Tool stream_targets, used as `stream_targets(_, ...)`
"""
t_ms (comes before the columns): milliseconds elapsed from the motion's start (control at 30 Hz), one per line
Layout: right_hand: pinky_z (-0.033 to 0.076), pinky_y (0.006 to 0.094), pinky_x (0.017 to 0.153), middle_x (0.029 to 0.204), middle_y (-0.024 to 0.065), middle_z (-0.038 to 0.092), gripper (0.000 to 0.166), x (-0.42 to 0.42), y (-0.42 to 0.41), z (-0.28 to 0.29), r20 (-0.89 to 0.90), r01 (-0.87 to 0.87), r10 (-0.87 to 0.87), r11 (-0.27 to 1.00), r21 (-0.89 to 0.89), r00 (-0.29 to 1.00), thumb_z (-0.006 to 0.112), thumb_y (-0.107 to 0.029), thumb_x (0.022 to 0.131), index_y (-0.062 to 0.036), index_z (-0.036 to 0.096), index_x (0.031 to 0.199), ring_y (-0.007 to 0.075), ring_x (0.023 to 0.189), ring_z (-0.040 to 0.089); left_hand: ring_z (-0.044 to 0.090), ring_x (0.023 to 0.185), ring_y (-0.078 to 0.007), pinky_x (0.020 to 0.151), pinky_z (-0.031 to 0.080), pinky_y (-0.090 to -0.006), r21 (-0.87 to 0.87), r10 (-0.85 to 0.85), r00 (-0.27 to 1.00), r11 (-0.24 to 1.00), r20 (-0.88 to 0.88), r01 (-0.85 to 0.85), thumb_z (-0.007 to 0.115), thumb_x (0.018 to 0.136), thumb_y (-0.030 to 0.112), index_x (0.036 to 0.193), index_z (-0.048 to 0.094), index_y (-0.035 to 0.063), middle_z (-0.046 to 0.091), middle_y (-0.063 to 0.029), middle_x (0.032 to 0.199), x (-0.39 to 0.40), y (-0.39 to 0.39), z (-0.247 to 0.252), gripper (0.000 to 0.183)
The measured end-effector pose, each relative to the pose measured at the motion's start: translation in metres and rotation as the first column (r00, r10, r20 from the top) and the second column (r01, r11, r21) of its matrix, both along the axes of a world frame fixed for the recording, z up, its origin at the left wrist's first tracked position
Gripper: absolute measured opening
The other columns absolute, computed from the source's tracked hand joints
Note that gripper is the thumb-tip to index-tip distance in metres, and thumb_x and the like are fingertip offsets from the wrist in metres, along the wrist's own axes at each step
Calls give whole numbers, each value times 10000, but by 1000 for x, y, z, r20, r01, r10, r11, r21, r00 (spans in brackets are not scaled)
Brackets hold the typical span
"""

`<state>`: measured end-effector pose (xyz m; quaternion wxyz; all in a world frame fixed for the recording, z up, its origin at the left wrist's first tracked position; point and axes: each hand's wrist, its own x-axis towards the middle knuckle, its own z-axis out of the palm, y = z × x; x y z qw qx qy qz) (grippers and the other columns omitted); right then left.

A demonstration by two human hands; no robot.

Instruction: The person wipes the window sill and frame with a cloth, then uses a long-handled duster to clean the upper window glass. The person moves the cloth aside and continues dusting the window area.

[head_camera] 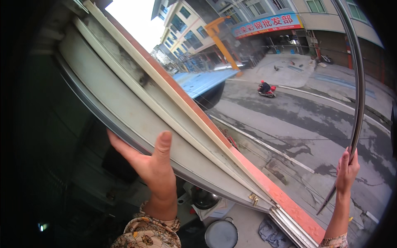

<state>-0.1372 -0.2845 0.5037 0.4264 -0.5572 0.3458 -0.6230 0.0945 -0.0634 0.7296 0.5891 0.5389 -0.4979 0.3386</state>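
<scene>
My left hand point(156, 169) holds the dark edge point(136, 144) of a long pale window frame point(149, 124). Its thumb lies over the pale face, and most of its fingers are hidden behind the edge. Small brass-coloured fittings point(254, 198) sit near the frame's lower right end. On the far right, my right hand point(347, 170) is closed around a long, dark, shiny metal bar or frame edge point(358, 86). This looks bowed in the wide view and narrows to a point below the hand. Whether it belongs to a sash, I cannot tell. Both cuffs are of flowered cloth.
Beyond a reddish outer ledge point(263, 176), the view drops to a street point(288, 117) with a motor scooter rider point(265, 88). A blue canopy roof point(201, 82) lies below. Indoors stand a round grey pan point(221, 234), a dark lidded pot point(204, 198) and a crumpled cloth point(273, 232).
</scene>
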Motion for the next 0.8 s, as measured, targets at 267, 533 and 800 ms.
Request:
stream_targets(267,297,280,449,537,39,357,333,55,-9,61,-80,-265,253,936,-233,964,499,-335,914,-17,453,827,129,466,326,289,1228,-263,1036,237,-365,76,228,973,971,-29,-226,788,664,68,1391,60,4,234,-176,1371,-14,-4,2,1030)
stream_targets(533,380,332,473,536,151,488,278,134,-20,129,-155,-478,454,853,-210,878,553,-260,879,-9,459,804,290,467,489,303,1216,-247,1025,262,-358,67,226,971,973,-75,-221,810,640,92,1386,33,3,239,-166,1362,-6,-2,-6,1081)
stream_targets(800,443,396,590,680,211,586,272,186,-14,234,-255,-702,654,663,-258,712,622,-170,784,20,481,919,355,624,576,311,1214,-264,1011,283,-353,40,245,954,970,-171,-242,848,595,168,1375,43,-31,248,-192,1355,1,-1,-11,1139)
